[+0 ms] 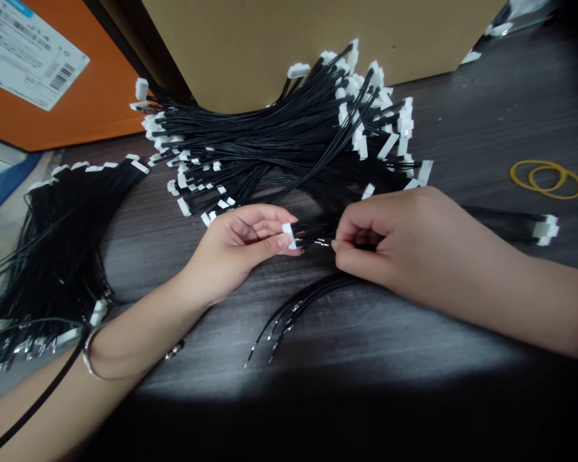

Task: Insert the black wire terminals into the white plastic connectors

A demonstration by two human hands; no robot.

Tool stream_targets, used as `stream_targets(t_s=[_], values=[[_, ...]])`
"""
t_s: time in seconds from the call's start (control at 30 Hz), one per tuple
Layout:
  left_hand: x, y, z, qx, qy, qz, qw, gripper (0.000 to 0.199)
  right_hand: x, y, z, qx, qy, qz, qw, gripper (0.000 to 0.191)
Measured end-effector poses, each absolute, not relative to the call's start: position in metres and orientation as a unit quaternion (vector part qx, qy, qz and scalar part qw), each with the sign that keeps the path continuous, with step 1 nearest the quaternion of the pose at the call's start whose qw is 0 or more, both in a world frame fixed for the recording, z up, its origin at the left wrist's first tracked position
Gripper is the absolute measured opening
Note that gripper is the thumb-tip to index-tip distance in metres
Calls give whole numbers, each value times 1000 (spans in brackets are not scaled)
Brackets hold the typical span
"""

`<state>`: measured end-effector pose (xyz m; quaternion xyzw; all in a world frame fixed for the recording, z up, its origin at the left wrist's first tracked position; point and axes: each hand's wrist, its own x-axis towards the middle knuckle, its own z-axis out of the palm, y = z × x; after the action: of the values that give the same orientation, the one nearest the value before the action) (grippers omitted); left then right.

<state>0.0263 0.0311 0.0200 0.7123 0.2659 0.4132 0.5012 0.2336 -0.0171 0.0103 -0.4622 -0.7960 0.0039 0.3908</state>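
Observation:
A small white connector [289,236] is pinched between the thumb and fingers of my left hand [250,240], with black wires running right from it. My right hand [390,240] is closed on black wires, and small shiny metal tips show beside its thumb and fingertips. Loose black wires [298,298] with metal ends curve out below my right hand. Past its wrist, more black wires end in a white connector [545,230] at the right.
Behind my hands lies a large pile of black cables [270,138] with white connectors. Another bundle [62,224] lies left. A cardboard box [318,45] and an orange box [96,77] stand behind. Yellow rubber bands [546,179] lie right on the dark table [462,147].

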Motion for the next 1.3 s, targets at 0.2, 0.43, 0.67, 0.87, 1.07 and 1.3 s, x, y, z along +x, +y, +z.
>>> stream_targets(t_s=[0.2,0.43,0.67,0.87,1.07,1.3], values=[[26,32,19,717,255,409,503,16,235,-16,10,-455,-800,-5,390,18],[27,31,19,715,262,421,492,16,234,-16,13,-436,-801,38,409,15],[27,31,20,719,258,414,495,16,235,-16,11,-426,-805,57,408,14],[27,32,19,722,259,408,496,17,234,-10,6,-422,-817,22,392,15],[27,31,19,723,262,399,499,19,229,-8,4,-408,-825,13,390,15],[27,33,19,723,257,396,504,22,225,-7,2,-390,-826,-12,408,14]])
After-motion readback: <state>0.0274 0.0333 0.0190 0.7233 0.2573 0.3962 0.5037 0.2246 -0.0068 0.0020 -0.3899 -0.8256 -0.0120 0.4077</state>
